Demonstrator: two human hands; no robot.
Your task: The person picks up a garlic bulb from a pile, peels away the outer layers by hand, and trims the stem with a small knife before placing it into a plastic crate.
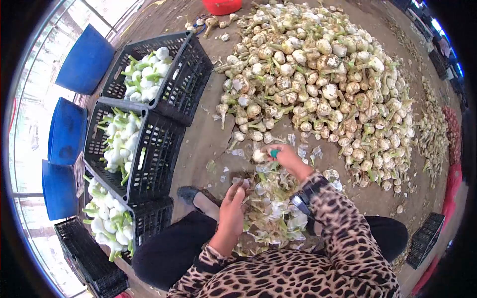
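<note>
Right hand (287,158): fingers curled around a teal-green object (274,153), perhaps a tool handle; whatever else belongs to it is hidden by my grip. Just ahead of the fingertips, toward my left, lies one pale garlic bulb (259,156); contact with it cannot be confirmed. Left hand (231,208), nearer my body, points upward with thumb and fingers close together; a pale scrap (242,183) shows at the tips (pinched or merely behind them, I cannot tell).

Step in hand, my judgement: taking up a single bulb from the pile's near edge. The next move would call for a secure hold on the rounded body, the left hand ready to steady it, and the teal-green object kept clear of those fingers.

Below the grip: loose peelings (290,221), papery, thin and curled, white to straw-coloured, some glossy, mixed with fibrous strips. Beyond the grip and to its right: a large pile of bulbs (318,84), round, dull, soil-browned skins, many with dry stalks attached. Left of the grip: three black crates (156,154), rigid lattice walls, holding cleaned bulbs (119,144), smooth and white with short green stems. Farther left, smooth blue panels (64,131); far ahead, a red tub (222,6) at the edge of view. Ground (198,149) brown and flat.
</note>
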